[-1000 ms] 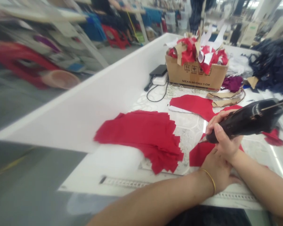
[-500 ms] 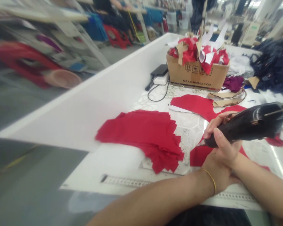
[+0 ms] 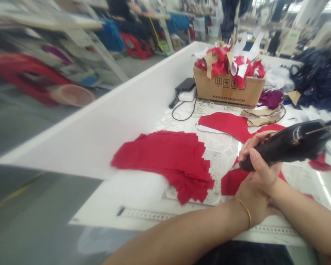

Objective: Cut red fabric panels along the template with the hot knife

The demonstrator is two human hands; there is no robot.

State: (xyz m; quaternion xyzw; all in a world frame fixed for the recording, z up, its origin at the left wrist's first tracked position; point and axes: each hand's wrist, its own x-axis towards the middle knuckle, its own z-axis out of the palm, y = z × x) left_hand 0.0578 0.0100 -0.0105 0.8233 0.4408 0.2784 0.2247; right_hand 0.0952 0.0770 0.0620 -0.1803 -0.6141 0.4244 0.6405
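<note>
My right hand point(image 3: 264, 169) is wrapped round the narrow front end of a black handheld power tool point(image 3: 295, 143); its exact kind I cannot make out. A cord runs from the tool's rear at the right edge. Beneath my right wrist lies my left hand point(image 3: 255, 202), below a gold bracelet's wrist, with its fingers mostly hidden. Under the tool's front end are red fabric pieces point(image 3: 231, 182) on the table. A fanned stack of red cut fabric point(image 3: 160, 151) lies left of my hands. Another red piece point(image 3: 223, 123), with white beneath, lies beyond them.
A cardboard box point(image 3: 228, 88) full of red and white scraps stands at the back, beside a black device point(image 3: 185, 84) with a cable. Dark cloth point(image 3: 317, 77) is heaped at back right. A white side panel point(image 3: 99, 117) edges the table; a ruler strip point(image 3: 146, 214) marks its front.
The view has shifted very slightly. Both hands and the black tool keep nearly the same pose, and the red fabric stack has not visibly moved.
</note>
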